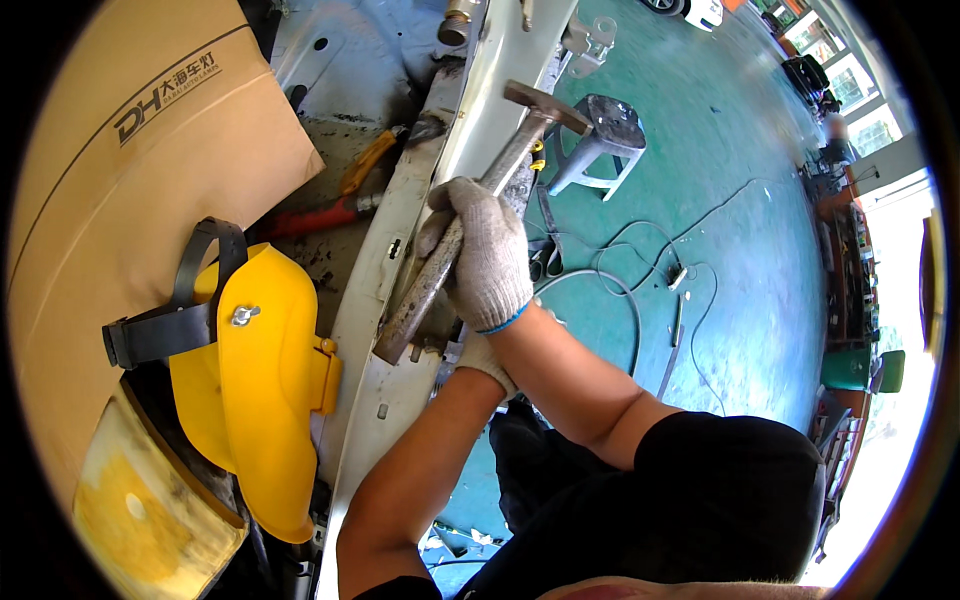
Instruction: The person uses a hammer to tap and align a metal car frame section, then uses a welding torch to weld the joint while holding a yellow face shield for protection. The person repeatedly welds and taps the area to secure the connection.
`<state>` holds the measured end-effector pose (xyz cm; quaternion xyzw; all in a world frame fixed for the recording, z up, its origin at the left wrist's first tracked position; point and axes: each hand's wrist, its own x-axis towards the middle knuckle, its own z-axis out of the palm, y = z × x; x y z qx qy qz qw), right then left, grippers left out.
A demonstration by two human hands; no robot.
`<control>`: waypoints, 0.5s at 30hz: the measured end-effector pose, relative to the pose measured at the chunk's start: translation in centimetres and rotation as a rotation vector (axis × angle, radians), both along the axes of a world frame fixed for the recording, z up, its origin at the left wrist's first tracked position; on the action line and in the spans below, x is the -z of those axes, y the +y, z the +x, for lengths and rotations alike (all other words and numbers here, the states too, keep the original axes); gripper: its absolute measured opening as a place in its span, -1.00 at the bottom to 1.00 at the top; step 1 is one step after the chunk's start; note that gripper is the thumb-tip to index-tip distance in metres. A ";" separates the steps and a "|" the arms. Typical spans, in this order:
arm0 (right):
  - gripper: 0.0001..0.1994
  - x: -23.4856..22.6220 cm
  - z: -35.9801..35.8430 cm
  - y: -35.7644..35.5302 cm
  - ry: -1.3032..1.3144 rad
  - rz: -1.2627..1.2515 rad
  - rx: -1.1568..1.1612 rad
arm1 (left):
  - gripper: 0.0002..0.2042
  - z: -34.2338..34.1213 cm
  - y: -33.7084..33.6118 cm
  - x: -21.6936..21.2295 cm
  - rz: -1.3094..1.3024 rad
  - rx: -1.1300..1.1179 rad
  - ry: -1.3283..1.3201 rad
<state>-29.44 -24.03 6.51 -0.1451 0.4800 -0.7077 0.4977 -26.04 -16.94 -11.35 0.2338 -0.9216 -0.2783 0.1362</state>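
A worn metal hammer (425,292) slants across the pale car-body panel (365,395), its head at the upper right. My right hand (488,250), in a grey-white knit glove with a blue cuff edge, is wrapped round the hammer's handle. Below the right wrist, my gloved left hand (482,358) is by the panel's edge; the right forearm and wrist cover most of it, so its fingers are hidden.
A yellow welding helmet (265,390) with a black headband and a large cardboard sheet (140,190) lie left. An orange-handled tool (368,163) is inside the car body. A grey stool (600,140) and loose cables (640,290) are on the green floor.
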 end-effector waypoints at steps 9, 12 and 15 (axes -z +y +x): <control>-0.67 0.0 -0.2 -0.1 0.062 0.012 0.004 | -0.64 -0.8 -1.1 -4.6 0.117 0.112 -0.246; -0.68 -0.2 -0.8 -0.1 0.082 0.011 -0.230 | -0.58 0.2 0.2 -0.7 0.067 -0.021 -0.027; -0.67 0.1 -0.2 -0.3 -0.007 0.032 -0.028 | -0.56 1.9 -0.6 0.8 -0.250 0.082 -0.019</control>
